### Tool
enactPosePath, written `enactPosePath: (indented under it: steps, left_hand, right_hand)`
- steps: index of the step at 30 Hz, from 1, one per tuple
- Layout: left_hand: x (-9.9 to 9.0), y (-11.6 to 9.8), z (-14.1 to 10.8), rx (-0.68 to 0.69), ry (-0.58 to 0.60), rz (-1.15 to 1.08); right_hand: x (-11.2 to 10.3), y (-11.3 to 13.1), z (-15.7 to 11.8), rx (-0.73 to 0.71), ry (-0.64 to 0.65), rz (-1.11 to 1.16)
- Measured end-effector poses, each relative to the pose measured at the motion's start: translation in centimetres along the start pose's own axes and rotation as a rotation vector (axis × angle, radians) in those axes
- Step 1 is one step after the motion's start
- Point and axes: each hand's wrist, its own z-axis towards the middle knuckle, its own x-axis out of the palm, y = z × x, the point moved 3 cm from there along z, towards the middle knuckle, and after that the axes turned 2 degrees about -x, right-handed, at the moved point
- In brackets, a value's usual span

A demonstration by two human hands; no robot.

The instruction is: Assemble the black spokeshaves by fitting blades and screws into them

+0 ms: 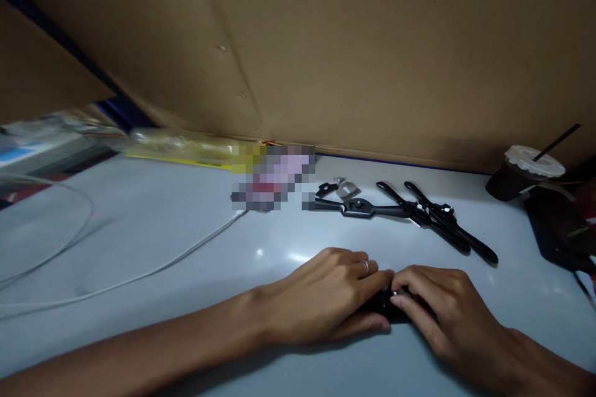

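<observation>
Near the front edge of the view, a black tool body point(385, 305) lies mostly hidden under my fingers. My left hand point(338, 291) is wrapped over its left part, with a ring on one finger. The thumb and forefinger of my right hand point(442, 310) pinch a small shiny piece point(395, 293) at the tool's middle. Beyond the hands lies a black two-handled tool point(357, 207), and two similar tools point(421, 214) point(442, 216) rest crossed at its right end. Behind it are a flat grey metal plate point(348, 190) and a small black part point(326, 189).
A lidded dark drink with a straw point(524, 172) stands at the back right beside a black object point(556, 226). A blurred-out phone-like item point(284, 177) joins a white cable point(186, 255). Clear plastic wrap point(181, 146) lies along the brown partition point(349, 43).
</observation>
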Motion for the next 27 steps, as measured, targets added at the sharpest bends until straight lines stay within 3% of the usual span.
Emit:
enactPosePath:
  steps: [4,11,18,23,27]
  left_hand:
    - [0.06,0.01,0.05,0.002,-0.003,-0.004]
    - [0.08,0.02,0.06,0.0,0.003,0.009]
    - [0.07,0.01,0.08,0.009,-0.013,0.023]
    - [-0.01,-0.03,0.04,0.008,-0.013,0.016]
    - [0.02,-0.01,-0.04,0.0,-0.012,0.017]
  right_hand:
    - [-0.17,0.2,0.17,-0.099,-0.002,0.013]
    - [-0.32,0.36,0.31,-0.094,-0.003,0.016]
    - [-0.03,-0.13,-0.02,0.062,-0.022,0.01]
    - [-0.05,0.23,0.2,-0.083,0.003,0.028]
    - [-0.18,0.2,0.24,-0.089,0.013,0.009]
